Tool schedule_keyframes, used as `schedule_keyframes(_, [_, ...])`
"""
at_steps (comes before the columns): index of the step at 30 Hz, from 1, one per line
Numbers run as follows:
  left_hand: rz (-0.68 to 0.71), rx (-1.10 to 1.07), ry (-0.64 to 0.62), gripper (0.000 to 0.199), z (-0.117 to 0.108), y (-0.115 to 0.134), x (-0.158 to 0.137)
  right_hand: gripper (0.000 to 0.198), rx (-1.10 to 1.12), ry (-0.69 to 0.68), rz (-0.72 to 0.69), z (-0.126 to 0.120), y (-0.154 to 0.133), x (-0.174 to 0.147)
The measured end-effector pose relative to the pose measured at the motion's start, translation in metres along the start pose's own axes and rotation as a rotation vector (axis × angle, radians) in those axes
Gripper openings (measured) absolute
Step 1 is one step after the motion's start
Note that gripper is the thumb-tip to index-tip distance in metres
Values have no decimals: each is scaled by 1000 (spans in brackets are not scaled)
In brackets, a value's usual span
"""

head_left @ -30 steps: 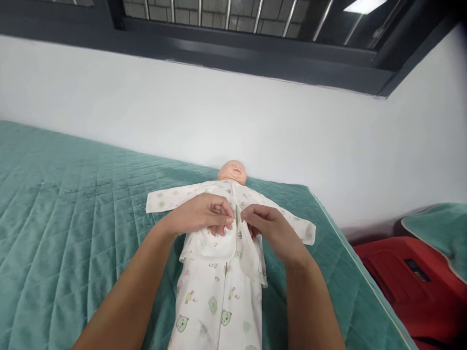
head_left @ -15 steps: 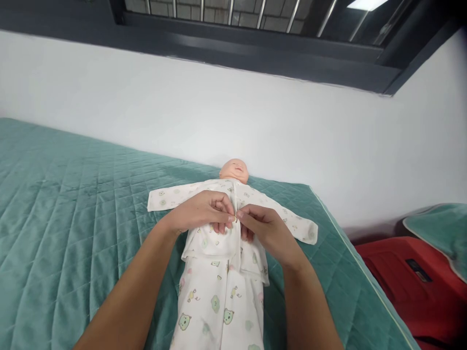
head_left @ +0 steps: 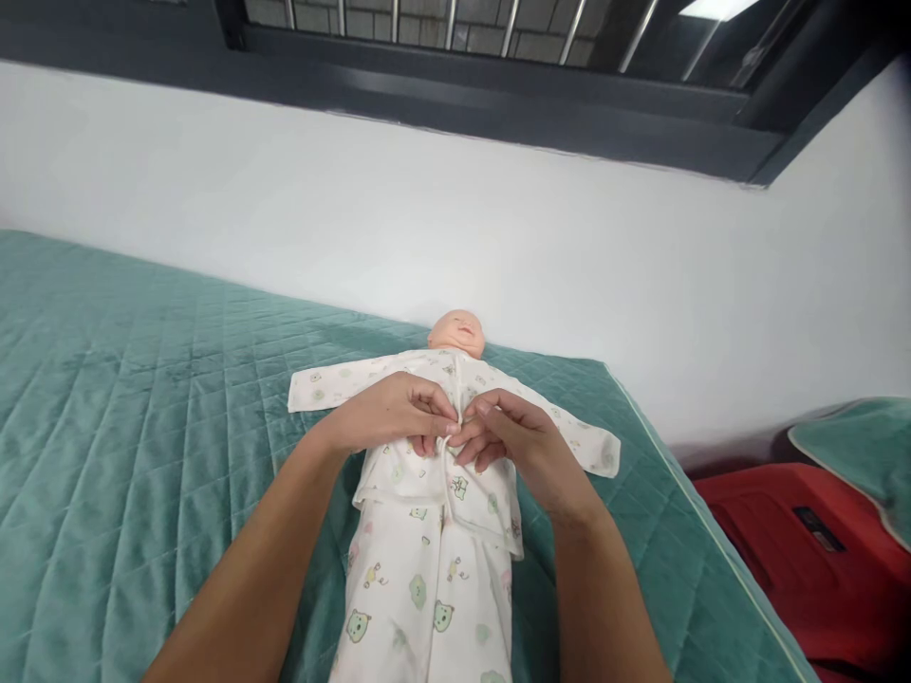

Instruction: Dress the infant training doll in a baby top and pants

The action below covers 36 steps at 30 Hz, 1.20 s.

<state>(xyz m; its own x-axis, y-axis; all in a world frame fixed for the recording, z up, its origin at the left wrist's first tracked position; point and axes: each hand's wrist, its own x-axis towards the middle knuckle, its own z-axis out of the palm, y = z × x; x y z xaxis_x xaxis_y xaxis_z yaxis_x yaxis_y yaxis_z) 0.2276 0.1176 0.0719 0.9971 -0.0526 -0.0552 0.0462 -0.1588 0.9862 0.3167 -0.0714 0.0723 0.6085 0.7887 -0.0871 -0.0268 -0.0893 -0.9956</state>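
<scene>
A baby doll lies on its back, dressed in a white printed baby shirt with long sleeves spread to both sides. Below the shirt, matching printed trousers cover its legs. My left hand pinches the front edge of the shirt at the chest between thumb and forefinger. Against the same spot, from the other side, my right hand grips the shirt's opposite front edge, its fingers bent and reaching towards my left fingertips. Any fastener between the fingertips is hidden.
A green quilted cover lies under the doll and ends in a piped edge on the right. Behind stands a white wall beneath a dark, barred window frame. A red plastic stool or chair with green cloth is at the right.
My right thumb has lifted back and its fingers have stretched leftward under my left fingertips. The shirt's lower front edges have shifted slightly left. My left hand has barely moved.
</scene>
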Motion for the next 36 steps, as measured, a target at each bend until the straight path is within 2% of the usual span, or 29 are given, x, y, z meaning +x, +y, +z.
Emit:
schedule_keyframes(7, [-10, -1, 1, 9, 0, -1, 0, 26, -8, -4, 0, 0, 2, 2])
schedule_keyframes(16, [-13, 17, -4, 14, 1, 0, -1, 17, -101, 0, -18, 1, 5, 3])
schedule_keyframes(27, [50, -74, -27, 22, -1, -2, 0, 20, -150, -19, -23, -1, 8, 5])
schedule_keyframes(36, [-6, -2, -50, 19, -3, 3, -6, 17, -151, -29, -37, -2, 10, 6])
